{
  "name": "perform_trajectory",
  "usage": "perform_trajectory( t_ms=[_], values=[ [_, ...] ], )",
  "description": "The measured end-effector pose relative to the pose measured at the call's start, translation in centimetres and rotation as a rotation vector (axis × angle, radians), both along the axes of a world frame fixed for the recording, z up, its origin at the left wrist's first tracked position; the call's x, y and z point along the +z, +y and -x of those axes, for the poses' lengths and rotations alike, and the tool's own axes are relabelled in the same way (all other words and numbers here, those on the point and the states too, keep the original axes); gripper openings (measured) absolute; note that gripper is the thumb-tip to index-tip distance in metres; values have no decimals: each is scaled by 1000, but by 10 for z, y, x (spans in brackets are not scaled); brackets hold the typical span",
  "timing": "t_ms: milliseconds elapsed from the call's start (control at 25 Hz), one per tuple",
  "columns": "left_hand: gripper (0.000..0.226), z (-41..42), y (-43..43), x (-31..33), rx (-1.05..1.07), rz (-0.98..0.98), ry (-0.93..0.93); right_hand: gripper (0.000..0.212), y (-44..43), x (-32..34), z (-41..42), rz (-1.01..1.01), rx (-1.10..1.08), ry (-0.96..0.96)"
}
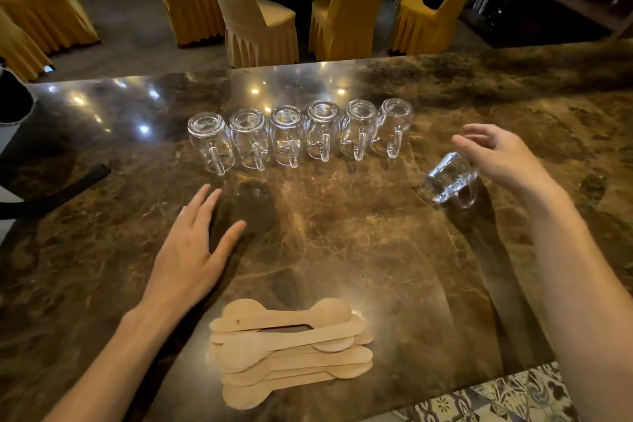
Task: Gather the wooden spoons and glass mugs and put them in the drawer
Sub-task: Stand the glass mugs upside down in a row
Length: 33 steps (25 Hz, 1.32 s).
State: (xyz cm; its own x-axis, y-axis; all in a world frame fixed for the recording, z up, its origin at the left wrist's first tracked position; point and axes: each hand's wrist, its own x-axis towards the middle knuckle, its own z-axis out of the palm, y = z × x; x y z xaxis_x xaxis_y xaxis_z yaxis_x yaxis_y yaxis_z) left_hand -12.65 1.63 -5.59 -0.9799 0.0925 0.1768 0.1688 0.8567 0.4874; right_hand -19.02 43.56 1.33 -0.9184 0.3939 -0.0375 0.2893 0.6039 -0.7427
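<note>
Several flat wooden spoons [291, 349] lie in a loose overlapping pile at the near edge of the marble counter [359, 236], bowls pointing both ways. Just beyond them, the left hand [191, 250] rests palm-down with fingers spread, gripping nothing. Farther right, the right hand [500, 154] hangs above the counter with fingers loosely splayed — released, holding nothing — right beside a tipped glass mug [448, 178] tilted off upright, whether touching it I cannot tell. Beyond the hands, six glass mugs [298, 137] stand upside down in a tidy row, handles toward the person. Past the counter's far edge — yellow-covered chairs [260, 17] ring a dark table.
</note>
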Motion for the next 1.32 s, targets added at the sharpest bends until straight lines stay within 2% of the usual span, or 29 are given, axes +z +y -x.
perform_trajectory(
  t_ms=[120,200,280,600,800,1160,1320],
  values=[
    [71,-8,8,-1,-56,172,-9,51,21,-19,-16,187,-115,8],
    [69,-7,10,1,-69,213,-7,50,28,-28,-23,369,-89,-26],
    [67,-6,10,3,-73,220,-10,49,33,-35,-27,435,-37,-47],
    [62,-8,10,3,-55,196,-25,56,53,-21,-16,416,320,-238],
    [61,-6,11,1,-60,185,-41,62,66,-17,-6,428,449,-327],
    [59,-10,13,5,-36,164,-54,53,73,-19,1,476,525,-313],
    [57,-9,11,3,-33,155,-58,52,69,-22,1,510,467,-220]
  ],
)
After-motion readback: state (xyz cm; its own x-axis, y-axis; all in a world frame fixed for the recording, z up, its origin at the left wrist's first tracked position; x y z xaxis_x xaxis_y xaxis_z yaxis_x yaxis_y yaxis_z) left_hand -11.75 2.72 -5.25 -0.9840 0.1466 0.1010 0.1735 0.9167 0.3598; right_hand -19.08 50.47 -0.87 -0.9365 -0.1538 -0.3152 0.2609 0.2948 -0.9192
